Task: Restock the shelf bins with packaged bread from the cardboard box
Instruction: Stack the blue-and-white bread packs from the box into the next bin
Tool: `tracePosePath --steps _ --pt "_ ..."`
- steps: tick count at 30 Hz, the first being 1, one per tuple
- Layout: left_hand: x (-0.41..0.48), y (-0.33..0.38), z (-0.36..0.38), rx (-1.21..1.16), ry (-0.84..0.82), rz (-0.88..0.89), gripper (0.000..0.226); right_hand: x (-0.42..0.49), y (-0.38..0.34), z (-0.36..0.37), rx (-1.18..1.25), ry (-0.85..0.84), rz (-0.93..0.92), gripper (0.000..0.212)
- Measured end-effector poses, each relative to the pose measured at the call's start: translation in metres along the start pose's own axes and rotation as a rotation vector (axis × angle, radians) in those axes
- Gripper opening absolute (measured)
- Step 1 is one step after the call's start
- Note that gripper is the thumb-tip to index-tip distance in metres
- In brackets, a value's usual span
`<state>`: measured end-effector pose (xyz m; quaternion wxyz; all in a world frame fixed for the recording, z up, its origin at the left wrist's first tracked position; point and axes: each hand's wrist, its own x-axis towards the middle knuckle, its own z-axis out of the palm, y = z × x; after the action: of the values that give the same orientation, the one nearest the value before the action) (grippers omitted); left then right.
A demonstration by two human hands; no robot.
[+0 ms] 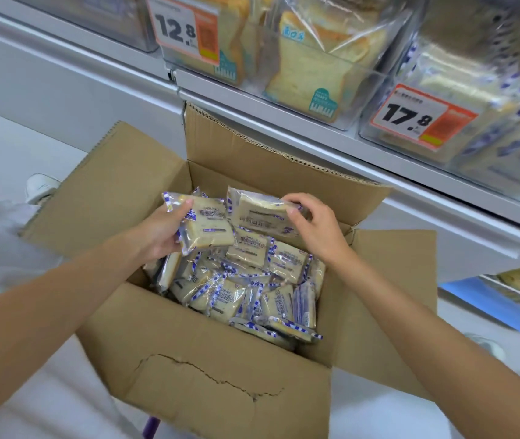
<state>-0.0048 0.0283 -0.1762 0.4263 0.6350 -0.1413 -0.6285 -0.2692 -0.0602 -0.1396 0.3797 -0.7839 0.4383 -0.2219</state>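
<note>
Cardboard box is seen open at frame centre, flaps folded outward. A ragged tear is noted in its near wall at 6 o'clock. The inside is filled with a loose pile of bread packets, clear wrap with blue-and-white checked edges, lying at mixed angles.

Over the pile, at 10 o'clock of the opening, the left hand is clamped on the first held packet, thumb laid on top and fingers curled underneath. At 1 o'clock of the opening, the right hand is closed on the second held packet, which is pinched at its right edge and tilted. The two held packets are just beside each other; contact cannot be told.

A white shoe is seen on the pale floor at 9 o'clock, beyond the left flap.

Farther off, at 12 o'clock, a clear toast bin on the shelf is stocked with bagged sliced toast, and a 12.8 price tag is fixed at 11 o'clock. At 2 o'clock a blurred second bin is filled with blue-patterned packets and fronted by a 17.8 price tag.
</note>
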Motion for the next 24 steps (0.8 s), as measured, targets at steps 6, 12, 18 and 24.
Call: tracePosePath --steps 6,12,18,24 --pt "-0.007 0.01 0.007 0.178 -0.228 -0.041 0.078 0.005 -0.014 -0.01 0.146 -0.137 0.157 0.016" --pt "-0.023 0.019 0.056 0.293 -0.238 0.04 0.115 -0.004 -0.016 -0.025 0.095 -0.009 0.169 0.027" --pt "-0.054 0.046 0.1 0.187 -0.265 0.201 0.077 -0.032 -0.027 -0.071 0.278 -0.048 0.492 0.077" --pt "-0.09 0.068 0.118 0.265 -0.454 0.113 0.102 -0.045 -0.062 -0.119 -0.068 -0.01 0.079 0.039"
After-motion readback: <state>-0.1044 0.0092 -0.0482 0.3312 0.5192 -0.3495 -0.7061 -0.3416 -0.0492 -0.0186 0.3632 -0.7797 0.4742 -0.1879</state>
